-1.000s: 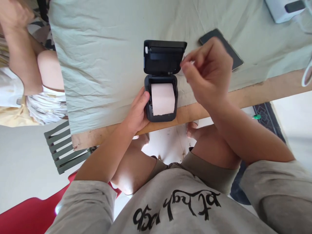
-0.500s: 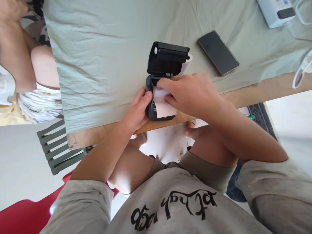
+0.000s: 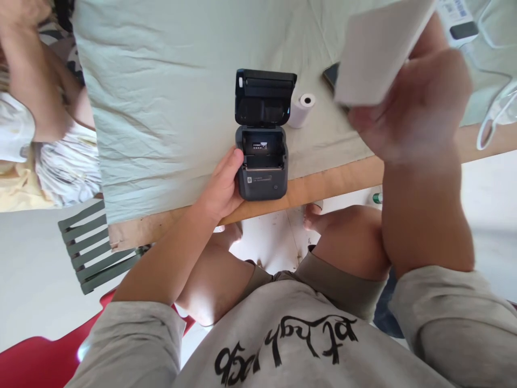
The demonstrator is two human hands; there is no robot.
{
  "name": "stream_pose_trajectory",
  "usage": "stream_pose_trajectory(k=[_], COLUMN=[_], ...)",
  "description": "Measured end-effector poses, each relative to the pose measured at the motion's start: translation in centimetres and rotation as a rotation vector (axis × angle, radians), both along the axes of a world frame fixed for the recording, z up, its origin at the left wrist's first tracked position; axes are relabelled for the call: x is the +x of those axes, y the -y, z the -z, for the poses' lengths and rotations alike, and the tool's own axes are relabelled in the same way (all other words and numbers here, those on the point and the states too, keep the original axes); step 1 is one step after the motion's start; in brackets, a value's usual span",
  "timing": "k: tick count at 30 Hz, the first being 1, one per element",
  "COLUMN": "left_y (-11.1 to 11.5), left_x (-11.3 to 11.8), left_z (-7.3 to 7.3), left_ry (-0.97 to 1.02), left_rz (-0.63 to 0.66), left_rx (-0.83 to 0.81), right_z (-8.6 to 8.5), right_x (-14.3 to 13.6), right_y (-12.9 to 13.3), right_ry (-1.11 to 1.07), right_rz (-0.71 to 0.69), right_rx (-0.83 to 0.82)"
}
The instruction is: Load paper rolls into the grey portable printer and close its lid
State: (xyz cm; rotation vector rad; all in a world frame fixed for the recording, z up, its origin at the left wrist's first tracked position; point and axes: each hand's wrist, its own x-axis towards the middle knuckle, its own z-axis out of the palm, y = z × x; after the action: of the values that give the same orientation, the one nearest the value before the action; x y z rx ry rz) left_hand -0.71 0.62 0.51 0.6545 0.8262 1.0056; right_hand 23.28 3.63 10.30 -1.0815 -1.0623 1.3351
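A small dark label printer (image 3: 263,184) lies at the table's near edge, its lid (image 3: 264,97) tipped back and its paper bay bare. My left hand (image 3: 224,186) grips the printer's left side, thumb on top. Raised to the right, my right hand (image 3: 420,102) is blurred and closed on a strip of white paper (image 3: 369,59) that hangs from it close to the camera. Whether a roll is attached to that strip is hidden. Just right of the lid stands a white paper roll (image 3: 298,114). A dark phone (image 3: 332,75) is mostly covered by the paper.
A pale green cloth (image 3: 169,97) covers the wooden table (image 3: 347,180). At the far right are a white device (image 3: 460,21) and a white cable (image 3: 490,124). Another person's arm (image 3: 36,81) is at the left, near a green slatted seat (image 3: 86,242) and a red chair (image 3: 44,355).
My right hand has pulled the white paper out of the printer and swung it up to the right. The left hand still holds the printer, which has shifted slightly left.
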Motion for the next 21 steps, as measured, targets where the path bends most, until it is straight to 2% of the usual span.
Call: stream_pose_trajectory(k=[1, 2, 3, 5, 8, 11, 16, 21], left_y=[0.0, 0.0, -0.1, -0.1, -0.1, -0.1, 0.0, 0.0], left_x=[0.0, -0.1, -0.1, -0.1, -0.1, -0.1, -0.1, -0.1], left_z=[0.1, 0.1, 0.1, 0.1, 0.1, 0.1, 0.0, -0.1], left_ry=[0.004, 0.002, -0.004, -0.015, -0.008, -0.003, -0.019, -0.026], left_rz=[-0.001, -0.004, -0.009, -0.013, 0.004, 0.015, 0.003, 0.003], left_rx=[-0.004, -0.006, -0.004, 0.005, 0.018, 0.014, 0.005, 0.002], right_z=[0.9, 1.9, 3.0, 4.9, 6.9, 7.6, 7.3, 7.9], right_x=[0.5, 0.9, 1.1, 1.3, 1.0, 0.8, 0.6, 0.8], right_y=[-0.9, -1.7, -2.4, -3.5, -4.2, -4.1, -3.5, -3.7], right_ry=[-0.1, -0.139, -0.154, -0.065, 0.082, 0.195, 0.363, 0.451], right_rz=[0.004, 0.039, 0.137, 0.212, 0.214, 0.225, 0.198, 0.217], right_rx=[0.058, 0.008, 0.001, 0.04, 0.165, 0.214, 0.261, 0.221])
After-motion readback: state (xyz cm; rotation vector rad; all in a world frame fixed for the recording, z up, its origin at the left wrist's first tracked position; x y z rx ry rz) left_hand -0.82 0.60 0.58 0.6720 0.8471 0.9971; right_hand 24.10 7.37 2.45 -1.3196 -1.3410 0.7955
